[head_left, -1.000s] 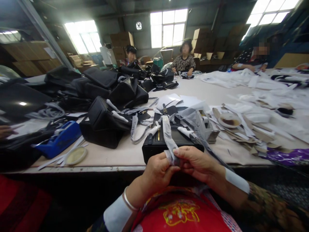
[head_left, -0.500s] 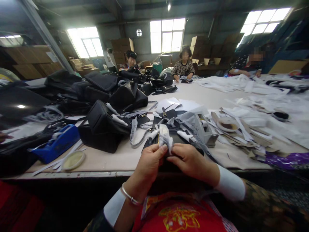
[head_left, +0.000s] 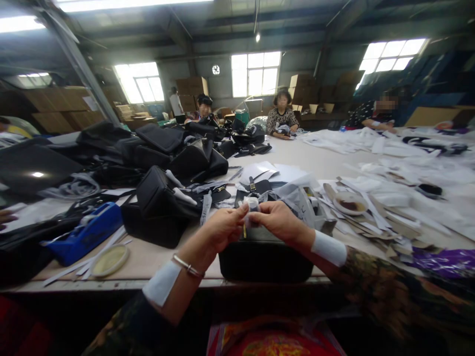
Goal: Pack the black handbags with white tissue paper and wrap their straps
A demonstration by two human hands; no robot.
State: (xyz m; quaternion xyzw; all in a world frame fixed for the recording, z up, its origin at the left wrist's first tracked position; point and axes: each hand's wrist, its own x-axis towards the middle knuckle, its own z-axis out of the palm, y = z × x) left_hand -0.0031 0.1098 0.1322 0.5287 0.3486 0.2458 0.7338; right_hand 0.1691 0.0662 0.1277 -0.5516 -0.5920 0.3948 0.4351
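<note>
A small piece of whitish wrapping (head_left: 252,203) is pinched between my two hands above a black bag. My left hand (head_left: 225,225) has thumb and fingers closed on its left side. On its right side, my right hand (head_left: 276,220) grips it with bent fingers. Beneath them the black bag (head_left: 265,259) stands at the table's front edge, its front face showing. A strap with a buckle (head_left: 252,185) lies just beyond my hands, beside clear plastic wrap (head_left: 293,194).
To the left are another black bag (head_left: 156,207), a blue tape dispenser (head_left: 89,232) and a round lid (head_left: 110,260). Paper strips and a bowl (head_left: 351,203) lie to the right. White sheets (head_left: 282,173) are beyond. Several people sit across the table (head_left: 297,153).
Both hands have moved up and away from my body with the wrapping, which shows less of its length. More of the bag's front face shows. The camera view has tilted up.
</note>
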